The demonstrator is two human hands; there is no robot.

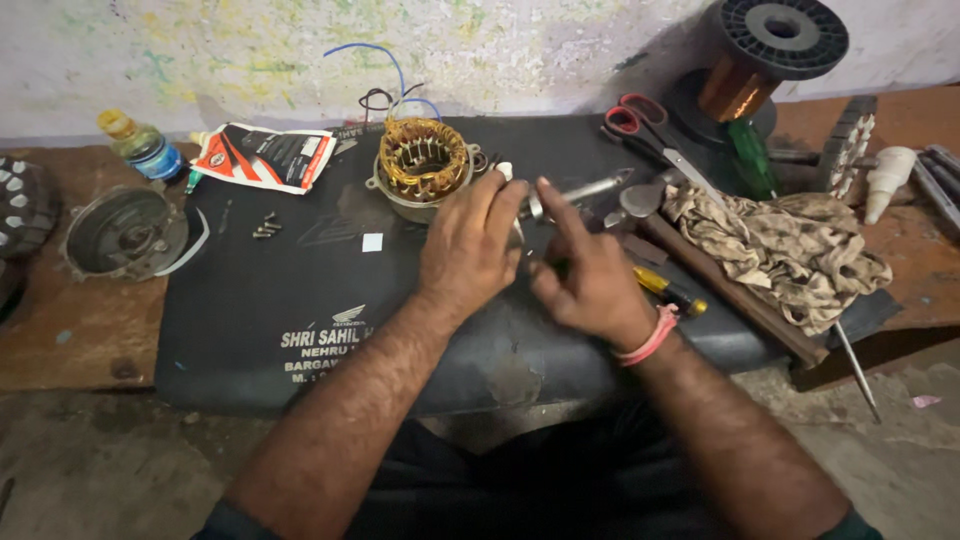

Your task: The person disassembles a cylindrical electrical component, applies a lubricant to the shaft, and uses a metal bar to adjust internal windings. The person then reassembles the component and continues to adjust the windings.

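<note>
My left hand (468,240) hovers over a black mat (300,300), fingers curled around a small white-tipped piece next to a copper-wound stator (424,160). My right hand (588,275) is close beside it, index finger stretched toward the left hand, with a thin metal piece between the two hands. What each hand pinches is mostly hidden by the fingers. A pink band circles my right wrist. A yellow-handled tool (668,290) lies just under the right hand.
Red-handled scissors (640,125), a hammer (700,270) and a patterned rag (790,250) lie to the right. A copper wire spool (760,60) stands at back right. A round metal cover (125,235), a small bottle (145,148), a printed packet (262,155) and loose screws (265,228) sit left.
</note>
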